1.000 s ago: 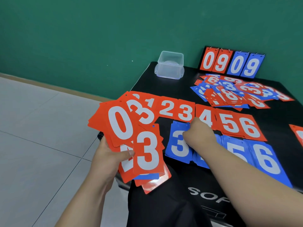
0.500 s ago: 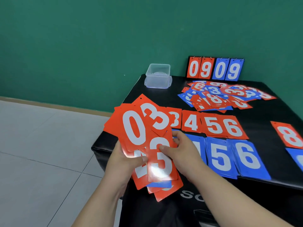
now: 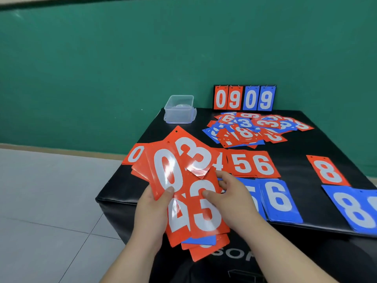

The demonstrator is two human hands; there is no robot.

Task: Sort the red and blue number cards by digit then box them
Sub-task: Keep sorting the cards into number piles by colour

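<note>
I watch the head camera feed from afar. At the left, the left hand (image 3: 151,211) grips a fan of cards (image 3: 140,170) held over the front left corner of the black table (image 3: 316,144), its thumb pressing the face of a red 0 card (image 3: 169,172). Fanned out beside that card are an upper red 3 card (image 3: 193,156), tilted to the right, a red 2 card (image 3: 177,217) lower down, and a sliver of a blue card (image 3: 202,241) tucked under the red ones.

Behind the fan, a single red 0 (image 3: 135,154) lies flat on the table. A clear plastic box (image 3: 179,109) stands at the far left corner, well apart from the hands.

The right hand (image 3: 232,199) pinches the lower red 3 card (image 3: 206,207), which is at the front of the fan: the thumb lies on its face and the fingers curl behind its right edge.

To the right of the hands, the sorted red row shows part of a 4 (image 3: 221,162), then a red 5 (image 3: 241,163) and a red 6 (image 3: 263,165). Just in front of them lie a blue 5 (image 3: 254,199), half hidden by the right hand, and a blue 6 (image 3: 279,199). Farther back, a mixed pile (image 3: 255,127) of red and blue cards is spread loosely. Behind it, a flip scoreboard (image 3: 244,98) stands upright against the green wall, reading 09 09.

At the far right lie a red 8 (image 3: 328,170) and, nearer me, blue 8 cards (image 3: 353,209).
</note>
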